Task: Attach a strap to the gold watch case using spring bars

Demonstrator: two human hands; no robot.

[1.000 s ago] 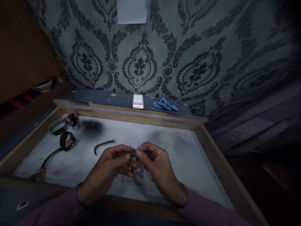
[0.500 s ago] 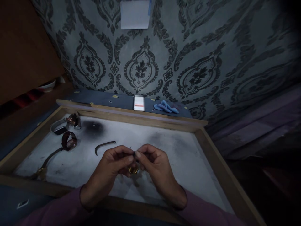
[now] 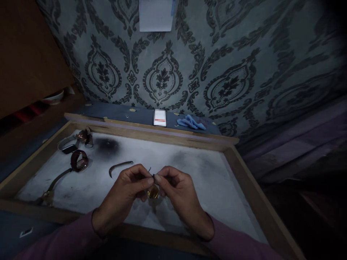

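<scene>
My left hand (image 3: 127, 189) and my right hand (image 3: 180, 193) meet over the tray, thumbs and forefingers pinched together. Between them is a small gold-coloured watch (image 3: 153, 192), its round shiny case hanging below the fingertips. A thin dark strap end (image 3: 149, 169) sticks up above the pinch; most of the strap is hidden by the fingers. Both hands grip the watch at its dark part. Just beyond my left hand, a loose dark curved watch strap (image 3: 119, 165) lies on the white surface.
A shallow wooden tray (image 3: 249, 187) with raised edges surrounds the work. At its left lie a brown-strapped watch (image 3: 79, 160), a smartwatch (image 3: 69, 148), a coppery watch (image 3: 85, 136) and a long-strapped watch (image 3: 58, 180). Behind are a blue cloth (image 3: 191, 122) and a small white box (image 3: 159, 117).
Both hands keep their pinch on the watch. The watch case has turned slightly, showing more of its round gold rim, and the fingers have shifted very little.
</scene>
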